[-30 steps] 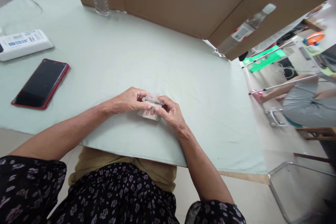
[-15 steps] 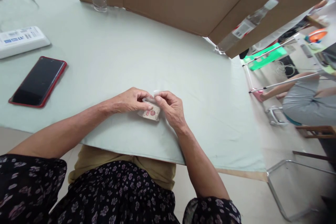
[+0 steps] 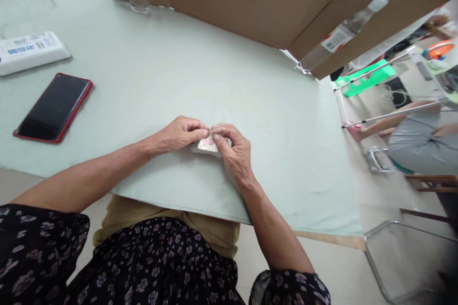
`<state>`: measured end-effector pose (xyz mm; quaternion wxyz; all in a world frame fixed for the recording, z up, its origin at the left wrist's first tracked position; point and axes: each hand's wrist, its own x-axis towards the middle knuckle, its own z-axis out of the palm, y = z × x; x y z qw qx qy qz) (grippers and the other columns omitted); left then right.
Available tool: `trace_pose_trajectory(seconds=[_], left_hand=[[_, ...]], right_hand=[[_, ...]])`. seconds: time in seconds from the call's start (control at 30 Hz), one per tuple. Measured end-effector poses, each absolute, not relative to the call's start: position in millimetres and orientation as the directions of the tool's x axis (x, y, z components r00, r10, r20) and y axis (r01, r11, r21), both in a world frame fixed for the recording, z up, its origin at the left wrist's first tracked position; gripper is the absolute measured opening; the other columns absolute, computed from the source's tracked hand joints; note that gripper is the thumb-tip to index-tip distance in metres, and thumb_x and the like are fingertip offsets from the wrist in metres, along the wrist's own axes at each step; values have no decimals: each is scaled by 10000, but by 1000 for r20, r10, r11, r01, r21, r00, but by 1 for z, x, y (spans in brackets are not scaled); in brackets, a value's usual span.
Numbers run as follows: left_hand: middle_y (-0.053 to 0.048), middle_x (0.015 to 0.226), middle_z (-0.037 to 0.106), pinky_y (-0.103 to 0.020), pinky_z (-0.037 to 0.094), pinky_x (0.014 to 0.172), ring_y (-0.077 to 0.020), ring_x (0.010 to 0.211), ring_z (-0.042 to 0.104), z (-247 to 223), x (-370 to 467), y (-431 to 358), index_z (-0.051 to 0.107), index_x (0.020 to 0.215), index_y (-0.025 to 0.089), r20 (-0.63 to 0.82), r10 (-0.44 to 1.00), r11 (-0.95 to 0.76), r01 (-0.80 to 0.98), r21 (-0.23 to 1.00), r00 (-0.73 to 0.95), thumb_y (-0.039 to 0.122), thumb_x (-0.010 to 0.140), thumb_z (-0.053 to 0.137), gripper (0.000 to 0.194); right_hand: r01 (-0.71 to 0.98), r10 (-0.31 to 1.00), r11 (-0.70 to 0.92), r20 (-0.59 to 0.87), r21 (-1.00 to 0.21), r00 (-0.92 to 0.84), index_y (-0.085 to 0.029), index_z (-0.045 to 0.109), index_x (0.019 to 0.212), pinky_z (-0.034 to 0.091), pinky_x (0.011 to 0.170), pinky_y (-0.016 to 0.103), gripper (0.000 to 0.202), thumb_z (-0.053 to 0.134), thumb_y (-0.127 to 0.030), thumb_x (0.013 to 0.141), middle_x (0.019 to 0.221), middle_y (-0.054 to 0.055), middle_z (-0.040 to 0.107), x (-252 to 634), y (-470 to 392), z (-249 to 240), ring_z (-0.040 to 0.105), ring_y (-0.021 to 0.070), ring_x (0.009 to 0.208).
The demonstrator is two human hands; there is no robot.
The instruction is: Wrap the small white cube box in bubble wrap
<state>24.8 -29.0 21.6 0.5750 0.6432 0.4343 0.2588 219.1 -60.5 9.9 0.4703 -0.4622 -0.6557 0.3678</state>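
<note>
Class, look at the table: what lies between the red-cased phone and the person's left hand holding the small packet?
Only bare pale green tablecloth lies between the red-cased black phone and the left hand, as the head view shows.

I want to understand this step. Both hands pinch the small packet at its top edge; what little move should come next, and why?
Probably pull the fingertips apart to tear or open the top. The left hand and the right hand pinch the small packet at one spot, thumbs nearly touching, while it rests on the table.
</note>
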Motion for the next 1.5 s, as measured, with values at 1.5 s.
trace_pose_trajectory(seconds=[1.5], left_hand=[[7, 705, 627, -251, 413, 589, -135, 640, 527, 19, 27, -29, 731, 1039, 153, -149, 921, 13, 354, 935, 360, 325, 731, 592, 380]], right_hand=[[653, 708, 671, 564, -352, -424, -297, 624, 1256, 417, 1060, 552, 381, 645, -405, 891, 1453, 114, 552, 238, -65, -11, 554, 345, 1285]])
